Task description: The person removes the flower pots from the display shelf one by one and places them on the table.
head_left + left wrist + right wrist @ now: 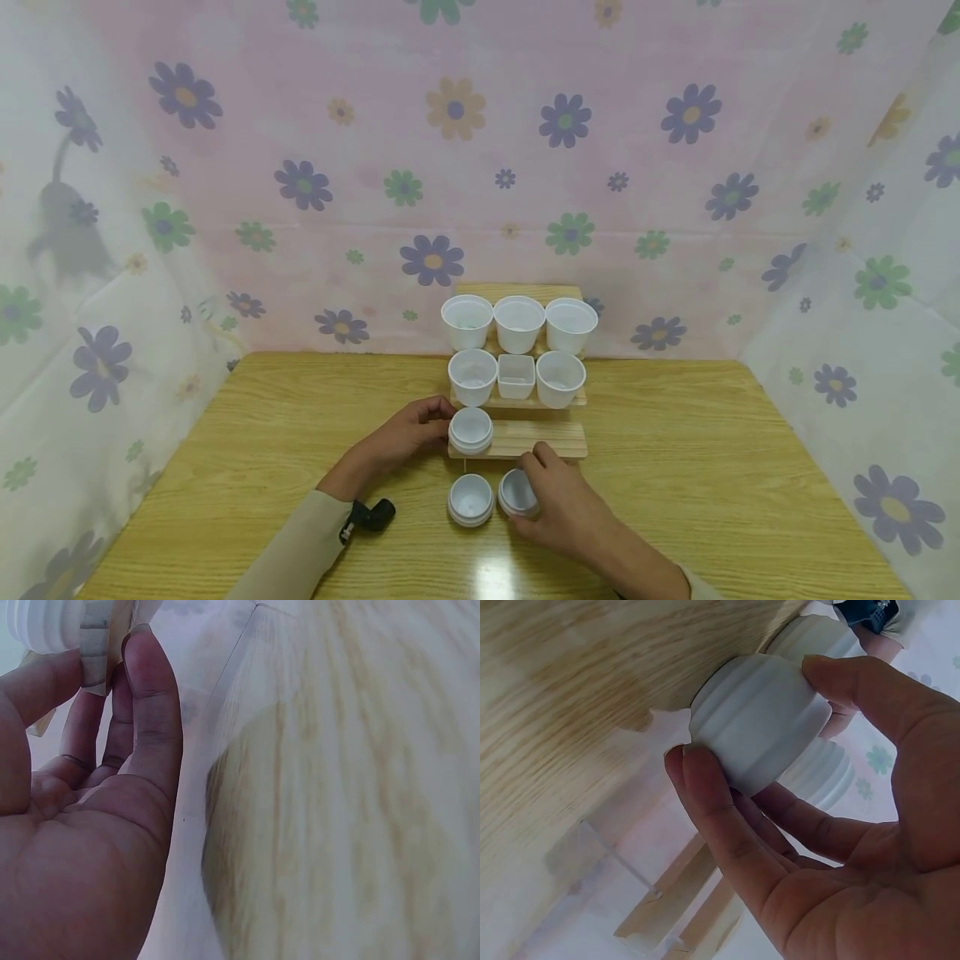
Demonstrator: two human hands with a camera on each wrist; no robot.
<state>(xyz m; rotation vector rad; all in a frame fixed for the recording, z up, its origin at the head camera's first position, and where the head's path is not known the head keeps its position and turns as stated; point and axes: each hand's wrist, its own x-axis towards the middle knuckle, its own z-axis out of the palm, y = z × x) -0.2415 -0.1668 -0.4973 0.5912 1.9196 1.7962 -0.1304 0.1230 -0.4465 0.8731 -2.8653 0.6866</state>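
A three-step wooden rack (540, 437) stands at the table's far middle. Its top step carries three white cups (519, 321). On the middle step a square cup (516, 375) sits between two round ones. A small ribbed white cup (471, 428) rests at the left end of the bottom step, and my left hand (442, 422) holds it by the side; in the left wrist view the fingertips (139, 652) sit beside that cup (45, 626). My right hand (529, 487) grips a second small ribbed cup (757, 724) on the table in front of the rack. A third small cup (471, 500) stands just left of it.
The wooden table (712, 467) is walled by floral cloth (450, 167) at the back and both sides. The right part of the rack's bottom step is bare wood. A black wrist camera (371, 514) sits on my left sleeve.
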